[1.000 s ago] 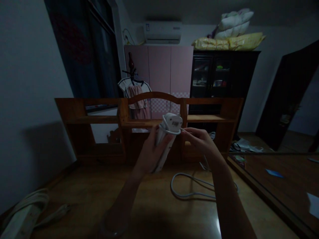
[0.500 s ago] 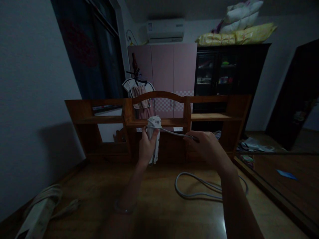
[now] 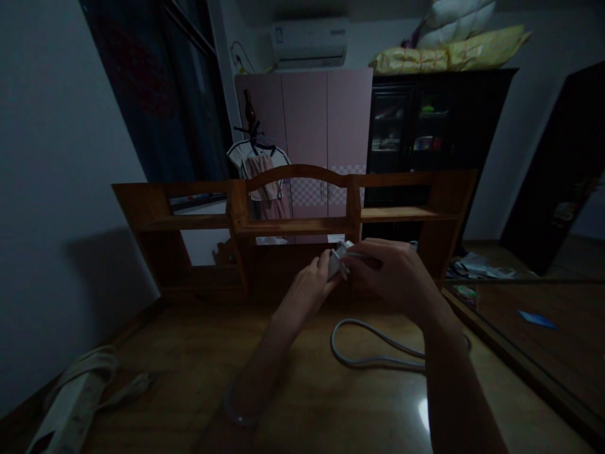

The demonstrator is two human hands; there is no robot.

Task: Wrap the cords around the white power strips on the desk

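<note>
My left hand [image 3: 309,287] is closed round a white power strip [image 3: 338,260] and holds it above the wooden desk [image 3: 198,366], its far end tipped toward the shelf. Only the strip's top end shows between my hands. My right hand [image 3: 394,274] is closed over the strip's end, pinching its grey-white cable against it. The rest of the cable [image 3: 373,350] lies in a loop on the desk just below my right wrist.
A wooden shelf unit [image 3: 293,214] stands along the back of the desk. A second white power strip [image 3: 66,400] with its cord lies at the desk's front left corner. A dark wooden surface [image 3: 534,328] with a blue paper scrap adjoins on the right.
My left hand has moved right and tilted the upright strip away from me. My right hand has come in from holding the cable stretched out to meet the strip's end.
</note>
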